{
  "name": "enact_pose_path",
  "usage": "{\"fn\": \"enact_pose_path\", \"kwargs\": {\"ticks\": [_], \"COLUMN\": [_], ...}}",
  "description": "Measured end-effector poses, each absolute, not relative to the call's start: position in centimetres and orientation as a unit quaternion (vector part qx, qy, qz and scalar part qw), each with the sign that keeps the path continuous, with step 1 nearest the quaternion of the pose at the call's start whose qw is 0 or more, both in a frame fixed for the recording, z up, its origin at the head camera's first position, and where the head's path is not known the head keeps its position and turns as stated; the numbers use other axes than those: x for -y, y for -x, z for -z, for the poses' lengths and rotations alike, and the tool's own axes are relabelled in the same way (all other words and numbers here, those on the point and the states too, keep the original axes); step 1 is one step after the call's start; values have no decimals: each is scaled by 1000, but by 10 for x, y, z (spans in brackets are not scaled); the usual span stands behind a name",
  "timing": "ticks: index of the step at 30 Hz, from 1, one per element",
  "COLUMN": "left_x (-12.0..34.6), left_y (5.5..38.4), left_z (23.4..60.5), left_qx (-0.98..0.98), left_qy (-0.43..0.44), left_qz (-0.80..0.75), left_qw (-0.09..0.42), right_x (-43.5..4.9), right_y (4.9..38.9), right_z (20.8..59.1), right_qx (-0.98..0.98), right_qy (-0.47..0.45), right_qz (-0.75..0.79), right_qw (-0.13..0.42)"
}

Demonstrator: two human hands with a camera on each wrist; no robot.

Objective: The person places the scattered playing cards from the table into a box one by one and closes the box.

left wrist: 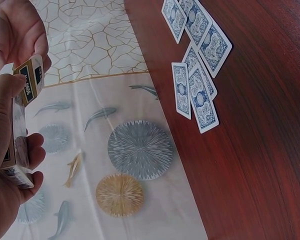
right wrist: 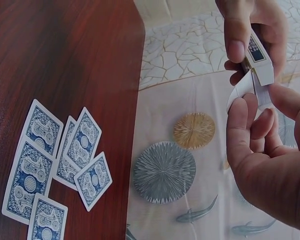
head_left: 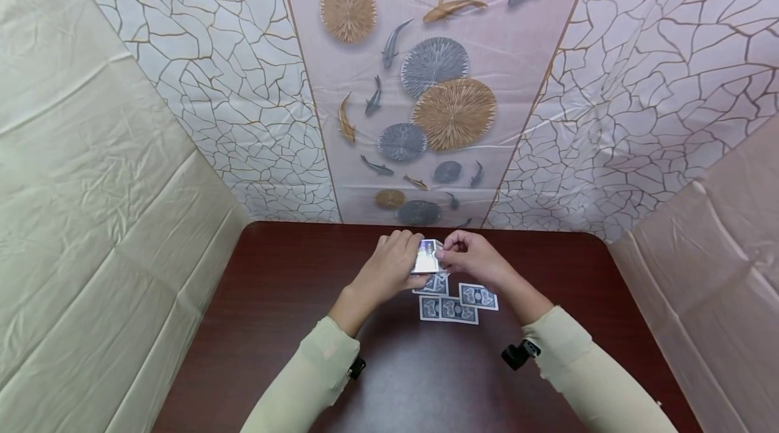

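Observation:
A playing card box (head_left: 425, 258) is held up over the far part of the table, gripped by my left hand (head_left: 389, 262) with the thumb on one side and fingers on the other. Its printed end flap (left wrist: 31, 82) stands open in the left wrist view. At that end, the edges of a stack of playing cards (right wrist: 263, 96) poke out. My right hand (head_left: 477, 261) pinches there between thumb and curled fingers, beside the white inside of the flap. Below the hands, several blue-backed playing cards (head_left: 460, 312) lie face down, partly overlapping.
The dark red-brown table (head_left: 274, 325) ends at a patterned backdrop (head_left: 420, 169) with fish and round motifs. Pale cloth walls (head_left: 109, 250) rise at left and right. A small black camera (head_left: 521, 354) sits on the right wrist.

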State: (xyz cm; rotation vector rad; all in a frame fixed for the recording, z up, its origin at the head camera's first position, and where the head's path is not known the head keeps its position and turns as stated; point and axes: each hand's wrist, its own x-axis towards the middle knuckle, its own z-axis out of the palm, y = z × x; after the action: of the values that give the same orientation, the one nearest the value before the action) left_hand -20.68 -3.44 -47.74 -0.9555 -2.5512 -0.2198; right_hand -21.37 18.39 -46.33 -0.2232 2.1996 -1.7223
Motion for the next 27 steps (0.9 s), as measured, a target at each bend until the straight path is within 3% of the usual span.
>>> {"fn": "enact_pose_path", "kwargs": {"ticks": [17, 27], "left_x": [41, 47], "left_y": [209, 209], "left_z": [481, 483], "left_qx": [917, 917], "left_qy": [336, 333], "left_qz": [83, 90], "left_qw": [198, 201], "right_x": [-196, -218], "right_y": [210, 211], "right_z": [453, 469], "right_qx": [-802, -809], "right_qy": [78, 66], "right_qz": [582, 579], "right_qw": [106, 76]}}
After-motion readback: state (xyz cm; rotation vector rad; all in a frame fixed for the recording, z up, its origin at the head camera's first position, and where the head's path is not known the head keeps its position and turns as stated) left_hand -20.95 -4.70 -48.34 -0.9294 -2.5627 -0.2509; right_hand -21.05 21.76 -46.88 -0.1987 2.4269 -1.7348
